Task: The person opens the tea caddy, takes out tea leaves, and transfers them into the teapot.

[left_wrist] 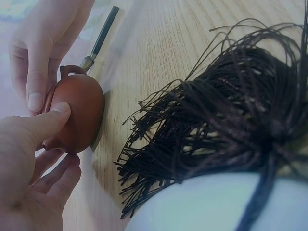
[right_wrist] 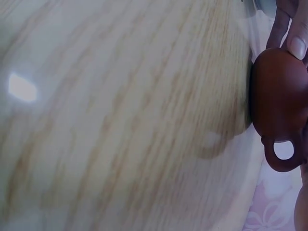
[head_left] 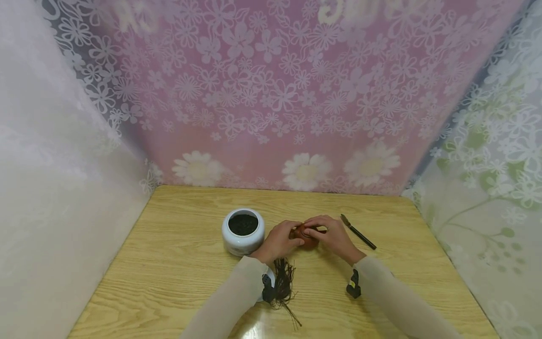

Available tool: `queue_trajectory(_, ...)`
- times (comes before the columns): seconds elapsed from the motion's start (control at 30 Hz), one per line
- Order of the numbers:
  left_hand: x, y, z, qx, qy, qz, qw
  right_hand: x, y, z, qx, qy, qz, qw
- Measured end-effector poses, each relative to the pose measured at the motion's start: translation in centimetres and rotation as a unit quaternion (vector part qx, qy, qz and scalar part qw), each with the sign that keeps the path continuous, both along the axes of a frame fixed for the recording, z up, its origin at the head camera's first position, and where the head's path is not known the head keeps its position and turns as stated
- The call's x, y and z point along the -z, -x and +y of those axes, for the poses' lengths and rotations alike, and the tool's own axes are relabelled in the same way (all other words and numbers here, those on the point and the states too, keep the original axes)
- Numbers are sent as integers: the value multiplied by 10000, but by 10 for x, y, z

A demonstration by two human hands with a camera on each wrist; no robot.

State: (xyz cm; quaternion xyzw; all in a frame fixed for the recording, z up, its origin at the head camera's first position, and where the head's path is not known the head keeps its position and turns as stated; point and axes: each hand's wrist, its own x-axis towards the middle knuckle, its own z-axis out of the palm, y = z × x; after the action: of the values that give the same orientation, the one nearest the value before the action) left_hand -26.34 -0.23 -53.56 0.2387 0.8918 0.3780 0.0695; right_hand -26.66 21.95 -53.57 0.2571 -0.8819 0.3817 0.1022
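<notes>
A small reddish-brown clay teapot (head_left: 309, 243) stands on the wooden table between both hands. My left hand (head_left: 279, 241) holds it at the spout side, its thumb laid on the pot's body in the left wrist view and the other fingers curled round below the spout. From the handle side, my right hand (head_left: 335, 236) reaches over the top. Its thumb and fingers grip at the lid, which they largely cover. The right wrist view shows the looped handle (right_wrist: 283, 161), free of fingers, and the left thumb (right_wrist: 297, 47) on the pot.
Left of the hands stands a white jar (head_left: 237, 246) filled with dark, tea-like leaves. A dark-handled brush (head_left: 360, 236) lies to the right. Beside my left wrist is a dark stringy tassel (head_left: 283, 285), next to a smooth white object (left_wrist: 192, 204) mostly hidden by the sleeve. Floral cloth walls border the table.
</notes>
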Motion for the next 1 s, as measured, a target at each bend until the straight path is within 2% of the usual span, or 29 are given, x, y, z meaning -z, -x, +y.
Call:
queue_trajectory(0.27, -1, 0, 0, -9, -56, -46, 10000, -1, -1, 1, 25, 24, -201, 9998)
queue_trajectory(0.53, -1, 0, 0, 5, -2, -41, 10000, 2, -1, 1, 9, -20, -54, 10000)
queue_trajectory(0.77, -1, -2, -2, 3, -96, -141, 9999, 3, -1, 4, 277, 374, -610, 9971)
queue_trajectory(0.9, -9, -3, -3, -49, -181, -110, 9998, -1, 0, 7, 393, 525, -658, 9957)
queue_trajectory(1.0, -22, -5, -5, -104, -255, -21, 9996, -6, 1, 6, 331, 592, -556, 9961)
